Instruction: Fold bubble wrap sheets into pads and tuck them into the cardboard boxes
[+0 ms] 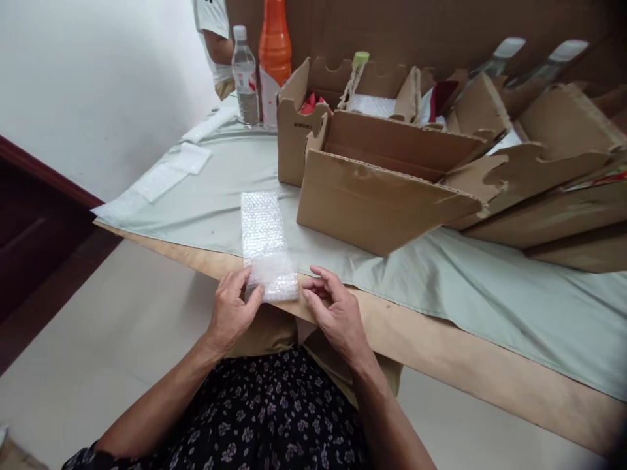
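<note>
A strip of bubble wrap (264, 225) lies on the table in front of me, its near end doubled over in a folded layer at the wooden edge. My left hand (235, 303) is at the left side of that near end, thumb over the plastic and fingers curled at its edge. Just off the right side of the fold is my right hand (336, 307), palm turned inward. Its fingers are bent, with a gap between thumb and forefinger and nothing seen in them.
Open cardboard boxes (382, 196) stand at the back and right. A clear bottle (245, 78) and an orange bottle (275, 52) are behind. More bubble wrap pieces (164, 179) lie at the left on the green cloth (220, 176). Another person's arm (218, 47) shows at the back.
</note>
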Motion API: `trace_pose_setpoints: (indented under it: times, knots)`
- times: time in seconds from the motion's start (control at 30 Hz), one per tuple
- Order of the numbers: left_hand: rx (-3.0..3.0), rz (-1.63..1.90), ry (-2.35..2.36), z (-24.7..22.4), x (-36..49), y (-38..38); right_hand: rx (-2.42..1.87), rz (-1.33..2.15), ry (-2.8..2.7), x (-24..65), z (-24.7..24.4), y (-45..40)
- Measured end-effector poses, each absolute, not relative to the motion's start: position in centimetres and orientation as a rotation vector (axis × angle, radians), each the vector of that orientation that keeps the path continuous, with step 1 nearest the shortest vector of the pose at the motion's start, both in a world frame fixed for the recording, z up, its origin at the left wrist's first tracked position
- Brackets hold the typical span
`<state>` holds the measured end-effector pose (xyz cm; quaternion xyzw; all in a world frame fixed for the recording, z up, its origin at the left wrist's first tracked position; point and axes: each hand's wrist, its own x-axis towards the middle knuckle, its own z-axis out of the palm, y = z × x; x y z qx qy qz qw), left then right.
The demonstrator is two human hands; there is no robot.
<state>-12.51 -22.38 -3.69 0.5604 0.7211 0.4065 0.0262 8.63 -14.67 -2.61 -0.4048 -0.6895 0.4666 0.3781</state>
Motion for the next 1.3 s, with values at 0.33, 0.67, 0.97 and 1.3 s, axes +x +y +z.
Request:
trace_pose_setpoints:
  times: [0.33,0.67,0.97,1.3]
  knots:
    - [1.755,1.256,2.329,-4.3,-13.0,-22.7,-0.811,0.519,-2.228,7.1,-1.9,-14.6]
    - [1.874,1.209,2.317,-3.6,-13.4,-22.9,-0.728,0.424,-2.505,5.6,-3.0,-14.2]
    - [2.187,1.111,1.963,-3.2,-13.1,-24.6,-0.687,0.451,-2.406,5.6,-2.9,-14.1]
    - [1.758,1.255,2.01,-2.4,-13.6,-23.7,-0.819,0.615,-2.197,6.4,-2.3,-14.3]
